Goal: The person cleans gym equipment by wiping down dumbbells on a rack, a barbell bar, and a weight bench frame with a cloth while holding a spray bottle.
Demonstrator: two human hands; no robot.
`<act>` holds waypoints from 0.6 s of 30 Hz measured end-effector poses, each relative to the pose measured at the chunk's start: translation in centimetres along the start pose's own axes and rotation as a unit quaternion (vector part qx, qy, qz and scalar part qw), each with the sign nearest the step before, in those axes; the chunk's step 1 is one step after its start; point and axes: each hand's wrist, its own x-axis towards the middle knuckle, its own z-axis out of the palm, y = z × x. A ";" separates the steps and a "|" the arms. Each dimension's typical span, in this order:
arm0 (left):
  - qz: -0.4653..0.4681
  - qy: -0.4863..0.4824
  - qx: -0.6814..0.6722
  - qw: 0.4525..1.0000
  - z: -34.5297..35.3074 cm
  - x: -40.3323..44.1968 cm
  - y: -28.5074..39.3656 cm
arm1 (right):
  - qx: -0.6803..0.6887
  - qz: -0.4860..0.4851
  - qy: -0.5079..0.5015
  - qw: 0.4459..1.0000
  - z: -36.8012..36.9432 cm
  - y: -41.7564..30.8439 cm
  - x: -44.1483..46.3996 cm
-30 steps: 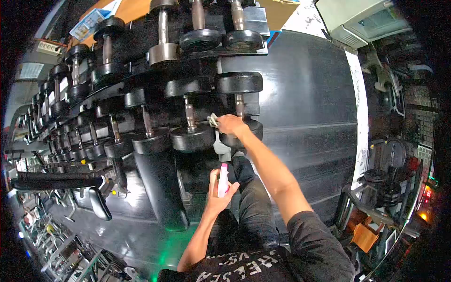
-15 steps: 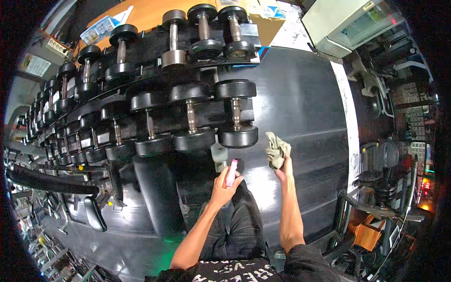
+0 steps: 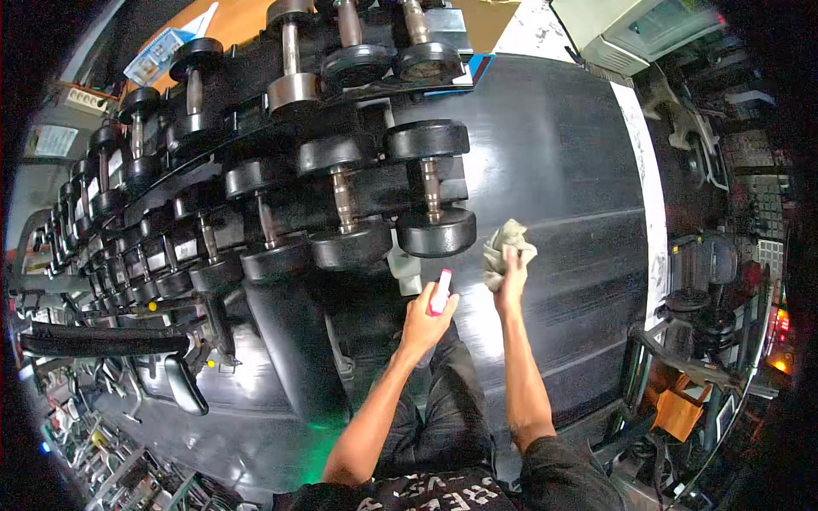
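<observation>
My left hand is closed around a small white and pink bottle, held upright just below the rack's nearest dumbbells. A crumpled pale green cloth is gripped in my right hand, over the dark floor to the right of the rack. Left of the cloth, the end dumbbell of the lower row rests on the rack, touched by neither hand. Beside it lies another black dumbbell with a metal handle.
An upper row of dumbbells runs behind the lower one. A black padded bench stands at the left of my legs. Gym machines and a wooden box are at right, a glass-door cabinet at top right.
My right hand has moved off the end dumbbell to the right with the cloth. My left hand has shifted up and right with the bottle. The view has also shifted.
</observation>
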 end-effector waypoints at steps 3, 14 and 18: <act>0.017 -0.002 -0.024 1.000 -0.3 -1.0 -1.0 | -0.135 -0.163 -0.121 0.970 2.6 5.7 1.8; -0.079 0.045 -0.139 0.986 -1.7 -2.4 -2.0 | -0.675 -0.558 -0.382 0.296 15.0 6.4 -1.2; -0.048 0.060 -0.151 0.986 -1.3 -2.4 -0.7 | -0.663 -0.554 -0.427 0.264 14.8 3.8 -0.4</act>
